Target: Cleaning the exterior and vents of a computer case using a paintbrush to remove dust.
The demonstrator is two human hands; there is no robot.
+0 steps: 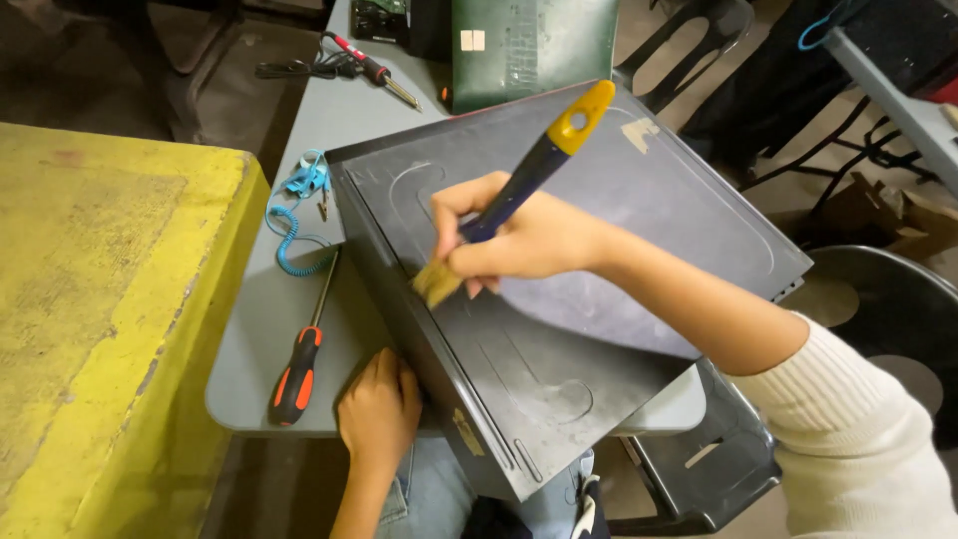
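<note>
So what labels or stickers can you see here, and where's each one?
Torn tan sticker: far corner of the dark case top.
Yellowish worn label: near end of the case's side, by the left hand.
Two small white squares: on the green panel behind.

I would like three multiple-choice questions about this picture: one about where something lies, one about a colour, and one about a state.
1. Where does the screwdriver lie?
A. On top of the black case
B. On the grey table, left of the case
C. On the yellow surface

2. What colour is the end of the brush handle?
A. Yellow
B. Red
C. Green

3. What is the left hand doing?
A. Holding the screwdriver
B. Lifting the blue coiled cord
C. Resting against the side of the case

Answers:
1 B: it lies on the grey table beside the black case.
2 A: the tip is yellow.
3 C: it presses the case side, while the right hand grips the brush.
</note>
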